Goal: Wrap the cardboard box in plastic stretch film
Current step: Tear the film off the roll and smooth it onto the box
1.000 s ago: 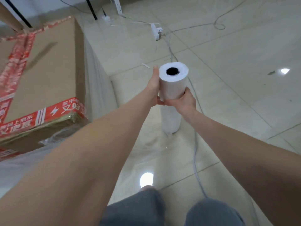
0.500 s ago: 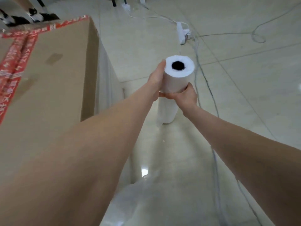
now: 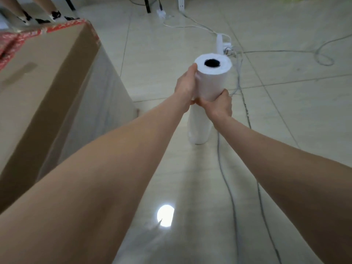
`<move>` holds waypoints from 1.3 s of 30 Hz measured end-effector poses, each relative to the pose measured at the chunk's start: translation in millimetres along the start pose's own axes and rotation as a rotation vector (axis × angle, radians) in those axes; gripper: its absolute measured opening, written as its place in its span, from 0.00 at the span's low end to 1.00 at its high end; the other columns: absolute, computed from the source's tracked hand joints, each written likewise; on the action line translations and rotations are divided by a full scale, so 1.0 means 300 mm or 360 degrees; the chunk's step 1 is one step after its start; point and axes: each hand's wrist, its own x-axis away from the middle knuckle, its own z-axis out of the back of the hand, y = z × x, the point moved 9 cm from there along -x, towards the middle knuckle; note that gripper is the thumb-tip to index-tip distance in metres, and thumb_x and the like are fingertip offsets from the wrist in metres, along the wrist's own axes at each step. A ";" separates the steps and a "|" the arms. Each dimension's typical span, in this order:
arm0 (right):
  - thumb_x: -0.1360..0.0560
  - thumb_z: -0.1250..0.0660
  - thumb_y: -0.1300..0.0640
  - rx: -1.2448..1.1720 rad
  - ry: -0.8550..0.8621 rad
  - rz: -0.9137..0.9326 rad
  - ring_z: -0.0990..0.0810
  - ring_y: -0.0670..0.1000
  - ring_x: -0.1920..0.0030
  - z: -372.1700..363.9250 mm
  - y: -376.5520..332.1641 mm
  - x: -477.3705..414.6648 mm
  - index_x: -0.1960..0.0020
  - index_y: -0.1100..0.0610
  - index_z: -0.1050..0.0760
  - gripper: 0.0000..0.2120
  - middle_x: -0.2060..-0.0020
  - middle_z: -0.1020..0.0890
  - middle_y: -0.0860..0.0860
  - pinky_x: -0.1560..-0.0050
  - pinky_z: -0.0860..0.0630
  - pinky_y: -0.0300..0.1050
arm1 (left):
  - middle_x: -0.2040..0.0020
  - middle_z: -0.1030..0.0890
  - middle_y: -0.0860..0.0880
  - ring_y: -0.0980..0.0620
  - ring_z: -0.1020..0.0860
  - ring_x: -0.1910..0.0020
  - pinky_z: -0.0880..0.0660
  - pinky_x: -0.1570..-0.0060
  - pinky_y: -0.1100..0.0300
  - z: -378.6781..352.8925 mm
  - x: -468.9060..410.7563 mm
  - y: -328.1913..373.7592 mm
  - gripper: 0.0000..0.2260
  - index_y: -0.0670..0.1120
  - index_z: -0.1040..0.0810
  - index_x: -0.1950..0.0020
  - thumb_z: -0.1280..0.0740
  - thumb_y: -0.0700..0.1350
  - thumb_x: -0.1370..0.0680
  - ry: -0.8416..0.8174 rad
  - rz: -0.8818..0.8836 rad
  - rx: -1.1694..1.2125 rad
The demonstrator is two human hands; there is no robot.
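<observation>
A tall white roll of stretch film (image 3: 211,80) stands upright in front of me, its dark core hole facing up. My left hand (image 3: 185,88) grips its upper left side and my right hand (image 3: 219,103) grips it just below, from the near right. A large cardboard box (image 3: 43,86) with red printed tape along its top edges fills the left. Its right side face is covered with clear film (image 3: 99,103). A sheet of film stretches from the roll back toward me, low over the floor.
Grey cables (image 3: 245,119) run across the tiled floor to the right of the roll, leading to a white power strip (image 3: 222,43) further back. Another person's feet in black and white shoes (image 3: 55,16) stand beyond the box at top left. Black stand legs rise at the top.
I have moved forward along the box's right side with the roll held in both hands. The box's far corner and the power strip have come closer. My grip is unchanged.
</observation>
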 end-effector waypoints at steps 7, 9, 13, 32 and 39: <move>0.31 0.27 0.44 -0.0099 -0.0059 0.0053 0.26 0.56 0.38 -0.055 0.066 0.045 0.27 0.51 0.43 0.40 0.34 0.31 0.54 0.40 0.27 0.55 | 0.37 0.26 0.50 0.47 0.27 0.38 0.27 0.40 0.49 0.038 0.018 -0.055 0.23 0.49 0.30 0.30 0.46 0.60 0.20 0.0101 -0.0008 0.0029; 0.30 0.28 0.46 -0.0061 -0.0093 0.0079 0.27 0.56 0.37 -0.054 0.065 0.043 0.26 0.53 0.42 0.38 0.34 0.32 0.54 0.39 0.28 0.53 | 0.34 0.26 0.49 0.47 0.26 0.37 0.28 0.38 0.48 0.058 0.036 -0.075 0.24 0.49 0.30 0.30 0.47 0.61 0.20 0.0099 -0.0004 -0.0004; 0.28 0.28 0.50 0.0050 -0.0155 -0.0006 0.28 0.58 0.36 -0.085 0.107 0.079 0.27 0.56 0.41 0.36 0.32 0.34 0.56 0.39 0.30 0.51 | 0.35 0.27 0.47 0.47 0.26 0.40 0.29 0.39 0.51 0.133 0.105 -0.177 0.24 0.45 0.32 0.29 0.46 0.59 0.19 0.0182 0.0099 -0.0087; 0.22 0.39 0.54 0.0276 -0.1184 0.0341 0.29 0.57 0.33 -0.518 0.121 0.750 0.30 0.55 0.31 0.20 0.33 0.27 0.55 0.34 0.32 0.47 | 0.35 0.28 0.44 0.44 0.29 0.34 0.30 0.40 0.53 0.532 0.642 -0.433 0.19 0.46 0.29 0.31 0.40 0.39 0.22 0.0544 0.0324 -0.2340; 0.29 0.28 0.53 0.0536 -0.1577 0.0778 0.27 0.56 0.35 -0.531 0.103 0.937 0.33 0.51 0.29 0.25 0.37 0.23 0.52 0.37 0.30 0.45 | 0.36 0.27 0.44 0.42 0.26 0.37 0.28 0.46 0.52 0.548 0.747 -0.358 0.17 0.46 0.28 0.33 0.40 0.38 0.21 0.0483 0.0316 -0.2740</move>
